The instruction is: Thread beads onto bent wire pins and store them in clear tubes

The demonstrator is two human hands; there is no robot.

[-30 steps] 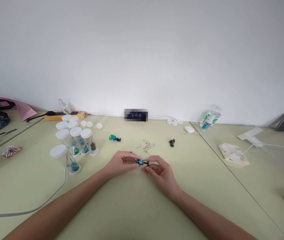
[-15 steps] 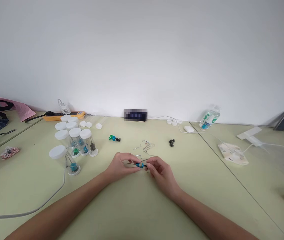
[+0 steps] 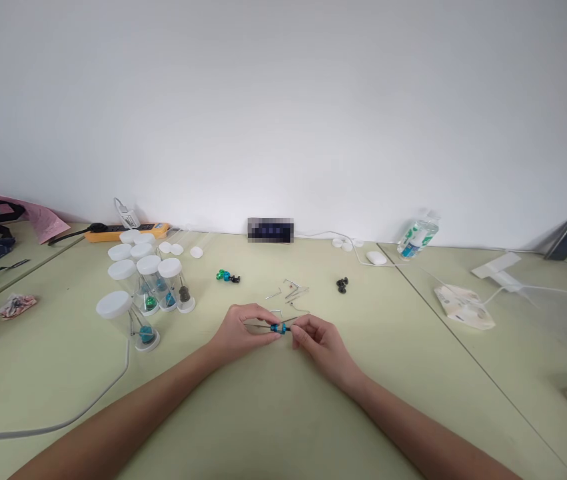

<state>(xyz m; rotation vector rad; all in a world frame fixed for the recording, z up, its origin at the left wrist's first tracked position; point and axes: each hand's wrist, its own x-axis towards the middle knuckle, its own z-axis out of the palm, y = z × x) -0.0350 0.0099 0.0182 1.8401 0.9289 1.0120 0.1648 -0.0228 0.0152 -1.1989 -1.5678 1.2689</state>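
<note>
Tabletop (image 3: 263, 420): pale green and seamed, it ran back to a white wall (image 3: 283, 113).
Blue piece (image 3: 278, 328): small and shiny, it sat between the two hands; whether it touched the table could not be told.
Handling: it seemed light, stiff and probably a little slippery, best taken by its sides, clear of the thin rods (image 3: 258, 326) near it, which might bend.
Left hand (image 3: 240, 329): thumb and fingertips pinched the blue piece.
Right hand (image 3: 323, 341): thumb and fingers pinched a dark stem (image 3: 288, 329) at its right end.
Bent metal rods (image 3: 295, 291): loose and overlapping, they lay just beyond the fingers, close enough to snag.
Black pieces (image 3: 342, 285): these clustered beyond the right hand.
Green-and-blue cluster (image 3: 226, 275): it lay beyond the left hand.
Clear tubes (image 3: 114, 304): white-capped and upright on the left, they looked easy to topple.
Grey cable (image 3: 88, 417): it curved near the left forearm.
</note>
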